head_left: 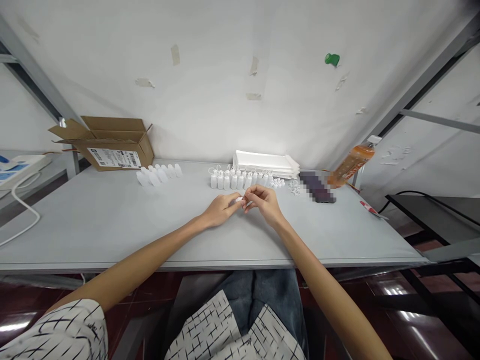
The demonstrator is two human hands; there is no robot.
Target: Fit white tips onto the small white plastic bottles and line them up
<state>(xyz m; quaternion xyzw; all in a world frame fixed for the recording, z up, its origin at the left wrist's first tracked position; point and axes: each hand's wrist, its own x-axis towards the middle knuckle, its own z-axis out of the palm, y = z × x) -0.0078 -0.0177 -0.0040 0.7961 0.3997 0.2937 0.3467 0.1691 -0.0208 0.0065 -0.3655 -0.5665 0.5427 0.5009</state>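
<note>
Because the small white plastic piece (239, 199) is held only at the fingertips, it could be dropped by a slip, and the upright white plastic bottles (227, 182) at 12 o'clock on the grey bench (123, 220) could be toppled by a forward jerk. It is pinched by the left hand (220, 210), reaching in from 8 o'clock, and at its 3 o'clock end by the curled fingers of the right hand (265, 204).

Wears white shirt (210, 327) | black brick-like lines, small dark lettering | carries same print on left sleeve (75, 327) | wears blue jeans (275, 297)
</note>
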